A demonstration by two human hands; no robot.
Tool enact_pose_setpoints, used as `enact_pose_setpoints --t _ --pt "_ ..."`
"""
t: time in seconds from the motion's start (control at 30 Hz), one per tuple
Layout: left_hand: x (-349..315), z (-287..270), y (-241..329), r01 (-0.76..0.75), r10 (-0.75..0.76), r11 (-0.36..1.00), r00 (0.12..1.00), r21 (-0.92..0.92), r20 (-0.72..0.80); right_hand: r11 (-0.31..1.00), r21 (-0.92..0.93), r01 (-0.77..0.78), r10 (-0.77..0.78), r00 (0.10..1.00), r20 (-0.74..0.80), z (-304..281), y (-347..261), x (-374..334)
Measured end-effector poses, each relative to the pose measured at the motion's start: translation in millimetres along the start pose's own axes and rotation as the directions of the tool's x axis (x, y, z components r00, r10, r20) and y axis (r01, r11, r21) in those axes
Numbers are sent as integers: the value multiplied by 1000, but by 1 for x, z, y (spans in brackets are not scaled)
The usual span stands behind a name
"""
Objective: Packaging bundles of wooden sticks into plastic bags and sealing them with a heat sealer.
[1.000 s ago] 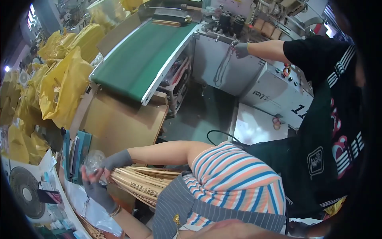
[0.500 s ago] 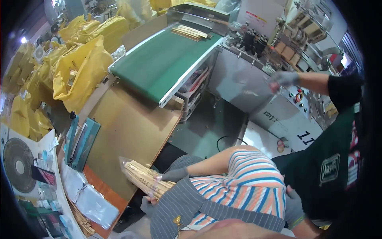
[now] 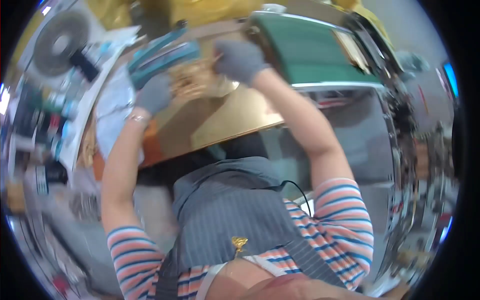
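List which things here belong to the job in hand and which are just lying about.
Likely the job:
blurred wooden sticks, between left hand and right hand
teal device, apparently a bag sealer
clear plastic bags
green conveyor belt

Probably just about:
round fan
dark phone-like object

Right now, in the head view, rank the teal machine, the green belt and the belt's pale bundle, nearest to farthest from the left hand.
1. Teal machine, just beyond the left hand.
2. Green belt, off to the right.
3. Pale bundle, toward the belt's right end.
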State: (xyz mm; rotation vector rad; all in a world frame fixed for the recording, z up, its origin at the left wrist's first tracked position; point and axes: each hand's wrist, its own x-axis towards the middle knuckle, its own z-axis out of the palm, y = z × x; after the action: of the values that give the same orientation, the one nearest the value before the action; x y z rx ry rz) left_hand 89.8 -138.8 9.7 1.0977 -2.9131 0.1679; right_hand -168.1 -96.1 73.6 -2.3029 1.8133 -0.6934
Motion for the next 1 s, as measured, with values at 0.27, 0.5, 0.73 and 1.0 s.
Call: enact_pose_setpoints --t 0.27,0.5,0.73,1.0 --pt "7 -73 2 316 -337 899 941 -304 -18 870 463 170 -116 983 -141 4 43 42" --pt "-6 -87 16 247 -447 609 892 -754 -69 902 427 -61 -26 980 195 -33 35 42" --pt "-15 -124 61 27 -565 267 814 -963 -134 848 238 473 -484 875 -13 1 -11 17" --pt "-17 19 -1 139 -562 -22 817 -990 128 876 161 454 -436 890 -137 102 4 100"
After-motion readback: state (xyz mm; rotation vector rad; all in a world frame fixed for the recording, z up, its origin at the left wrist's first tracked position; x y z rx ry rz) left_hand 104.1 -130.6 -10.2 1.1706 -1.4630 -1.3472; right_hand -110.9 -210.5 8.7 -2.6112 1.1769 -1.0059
